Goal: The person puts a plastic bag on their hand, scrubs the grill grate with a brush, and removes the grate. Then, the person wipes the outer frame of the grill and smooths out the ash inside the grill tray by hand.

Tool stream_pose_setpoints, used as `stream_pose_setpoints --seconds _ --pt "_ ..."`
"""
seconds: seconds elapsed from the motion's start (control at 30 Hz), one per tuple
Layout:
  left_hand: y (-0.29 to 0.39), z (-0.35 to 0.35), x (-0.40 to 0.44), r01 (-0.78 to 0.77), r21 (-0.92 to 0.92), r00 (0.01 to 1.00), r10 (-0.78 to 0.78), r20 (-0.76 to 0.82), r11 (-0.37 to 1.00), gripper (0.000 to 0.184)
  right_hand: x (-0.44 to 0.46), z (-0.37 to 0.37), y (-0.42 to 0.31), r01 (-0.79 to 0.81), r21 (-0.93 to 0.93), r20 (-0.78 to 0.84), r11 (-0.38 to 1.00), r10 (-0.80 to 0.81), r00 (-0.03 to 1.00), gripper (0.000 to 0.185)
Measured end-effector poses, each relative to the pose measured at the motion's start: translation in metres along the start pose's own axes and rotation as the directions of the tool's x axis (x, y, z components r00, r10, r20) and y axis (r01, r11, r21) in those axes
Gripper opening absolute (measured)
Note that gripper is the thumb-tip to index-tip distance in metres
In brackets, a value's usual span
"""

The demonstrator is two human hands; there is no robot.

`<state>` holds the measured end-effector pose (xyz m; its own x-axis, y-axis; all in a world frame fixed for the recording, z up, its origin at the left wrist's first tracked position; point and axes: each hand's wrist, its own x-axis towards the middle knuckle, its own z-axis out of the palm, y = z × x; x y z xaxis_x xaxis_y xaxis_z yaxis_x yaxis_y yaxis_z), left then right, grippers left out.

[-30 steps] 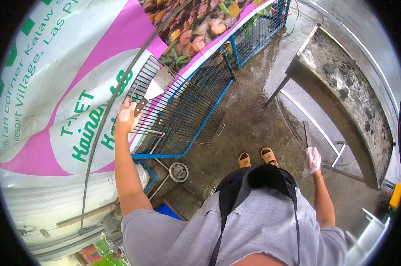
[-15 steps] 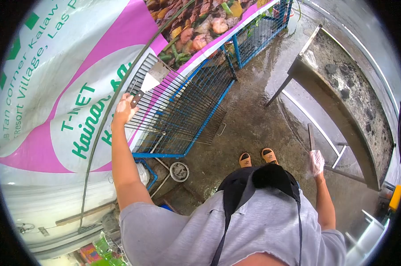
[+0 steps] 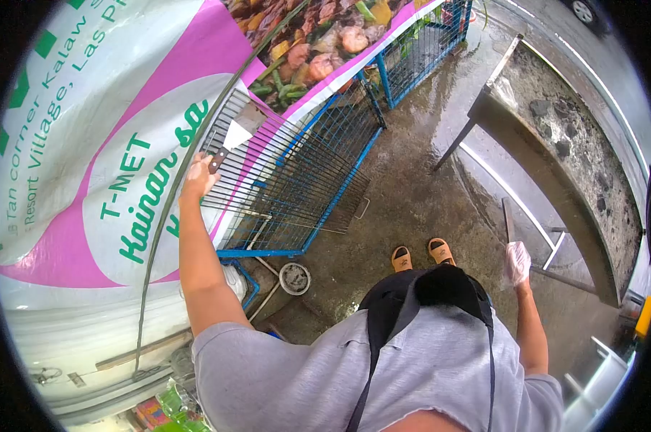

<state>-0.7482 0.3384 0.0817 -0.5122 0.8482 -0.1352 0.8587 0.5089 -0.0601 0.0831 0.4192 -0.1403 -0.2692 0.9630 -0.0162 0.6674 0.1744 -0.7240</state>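
Observation:
My left hand (image 3: 199,176) is closed at the near edge of a wire grill grate (image 3: 289,169), which it holds tilted against the banner side. In the same grip is a metal scraper (image 3: 237,137) with a brown riveted handle, its wide blade lying over the grate's bars. On the other side of my body, my right hand (image 3: 517,263), in a clear plastic glove, is closed around a narrow, dark, flat bar (image 3: 507,219) that points away from me. Its gripped end is hidden. Beside this hand stands a long metal charcoal grill (image 3: 538,162) with ash and dark lumps inside.
A blue-framed wire cage (image 3: 340,169) stands behind the grate, next to a large printed banner (image 3: 116,158). A round pan (image 3: 294,279) sits on the wet concrete floor (image 3: 426,187) near my sandals (image 3: 440,251). A white plastic chair (image 3: 591,389) is at lower right.
The view has shifted slightly, and a vehicle wheel now shows at the upper right. Both hands keep their grips, with the scraper and grate in nearly the same place.

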Motion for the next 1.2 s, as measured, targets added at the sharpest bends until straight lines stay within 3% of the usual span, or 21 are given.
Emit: stream_pose_setpoints --seconds 0.03,0.1,0.27,0.43,0.5,0.53,0.57,0.6,0.63,0.67,0.7,0.73,0.77,0.8,0.83,0.9,0.97,1.07,1.1,1.13,1.2 --pt "-0.004 0.003 0.002 -0.007 0.022 1.000 0.007 0.003 1.000 0.056 0.000 -0.001 -0.003 -0.001 -0.002 0.000 1.000 0.001 1.000 0.016" --pt "-0.009 0.007 0.005 -0.008 0.018 1.000 0.008 0.000 1.000 0.057 -0.002 -0.003 -0.011 -0.131 0.203 0.025 0.970 0.129 0.991 0.015" --pt "-0.007 0.006 0.007 0.012 -0.014 0.999 -0.012 0.033 1.000 0.058 0.001 -0.003 -0.019 -0.150 0.189 0.032 0.971 0.146 0.989 0.014" --pt "0.002 0.008 0.002 -0.023 0.033 0.999 0.025 -0.039 0.999 0.050 0.006 0.000 -0.021 -0.140 0.225 0.039 0.964 0.134 0.990 0.015" --pt "-0.001 0.009 -0.003 -0.159 0.087 0.982 0.167 -0.093 0.983 0.048 0.009 0.000 -0.019 -0.090 -0.023 0.016 0.996 0.090 0.996 0.021" --pt "-0.016 0.020 -0.002 -0.234 0.084 0.955 0.246 -0.165 0.969 0.050 0.010 -0.004 -0.046 -0.354 0.082 0.082 0.932 0.348 0.934 0.030" --pt "-0.011 0.027 -0.002 -0.162 -0.378 0.987 0.148 -0.067 0.912 0.049 0.010 -0.006 -0.057 -0.343 -0.036 0.019 0.938 0.344 0.939 0.035" --pt "-0.005 0.035 -0.001 0.008 -0.869 0.998 0.044 0.035 0.494 0.048 0.007 -0.008 -0.066 -0.341 0.064 0.006 0.938 0.341 0.940 0.037" --pt "0.004 0.041 -0.001 0.137 -0.989 0.989 -0.057 0.134 0.058 0.047 0.008 -0.012 -0.073 -0.370 -0.014 0.011 0.929 0.370 0.929 0.037" --pt "0.022 0.040 -0.016 -0.025 -0.925 0.997 -0.053 -0.049 0.380 0.050 0.010 -0.018 -0.082 -0.355 -0.035 0.028 0.934 0.356 0.934 0.035" --pt "0.030 0.048 -0.025 -0.072 -0.847 0.994 -0.036 -0.107 0.526 0.050 0.007 -0.019 -0.081 -0.273 -0.033 0.011 0.961 0.274 0.962 0.033" --pt "0.037 0.061 -0.033 -0.112 -0.762 0.991 0.013 -0.134 0.638 0.050 0.005 -0.014 -0.068 -0.143 -0.061 -0.054 0.988 0.140 0.989 0.033" --pt "0.043 0.075 -0.041 -0.165 -0.663 0.985 0.089 -0.148 0.731 0.050 0.007 -0.017 -0.070 -0.117 0.005 -0.105 0.993 0.117 0.988 0.028" --pt "0.053 0.089 -0.052 -0.239 -0.555 0.970 0.176 -0.165 0.797 0.050 0.008 -0.013 -0.042 0.102 -0.351 -0.070 0.931 -0.135 0.988 0.026" --pt "0.056 0.105 -0.057 -0.442 -0.183 0.890 0.406 -0.207 0.878 0.050 0.013 -0.025 -0.055 -0.041 -0.375 -0.074 0.926 0.014 0.997 0.023" --pt "0.131 0.105 -0.083 -0.401 -0.460 0.915 0.330 -0.230 0.792 0.052 0.020 -0.043 -0.049 -0.194 -0.091 -0.301 0.977 0.159 0.940 0.025" --pt "0.183 0.111 -0.095 -0.174 -0.674 0.973 0.231 -0.006 0.718 0.050 0.031 -0.072 -0.011 -0.156 -0.255 -0.406 0.954 0.041 0.913 0.029" --pt "0.282 0.108 -0.115 0.024 -0.894 0.976 0.182 0.117 0.448 0.038 0.058 -0.131 0.029 -0.129 0.221 -0.572 0.967 0.235 0.786 0.033" --pt "0.319 0.098 -0.122 0.059 -0.944 0.973 0.194 0.127 0.324 0.036 0.066 -0.172 0.003 -0.311 0.336 -0.478 0.889 0.446 0.757 0.033" --pt "0.350 0.094 -0.126 0.000 -0.966 0.978 0.204 0.055 0.260 0.032 0.074 -0.191 0.056 -0.295 0.342 -0.536 0.892 0.443 0.719 0.032" --pt "0.395 0.094 -0.123 -0.013 -0.976 0.972 0.234 0.039 0.217 0.031 0.088 -0.254 0.085 -0.553 0.097 -0.563 0.828 0.504 0.655 0.029"
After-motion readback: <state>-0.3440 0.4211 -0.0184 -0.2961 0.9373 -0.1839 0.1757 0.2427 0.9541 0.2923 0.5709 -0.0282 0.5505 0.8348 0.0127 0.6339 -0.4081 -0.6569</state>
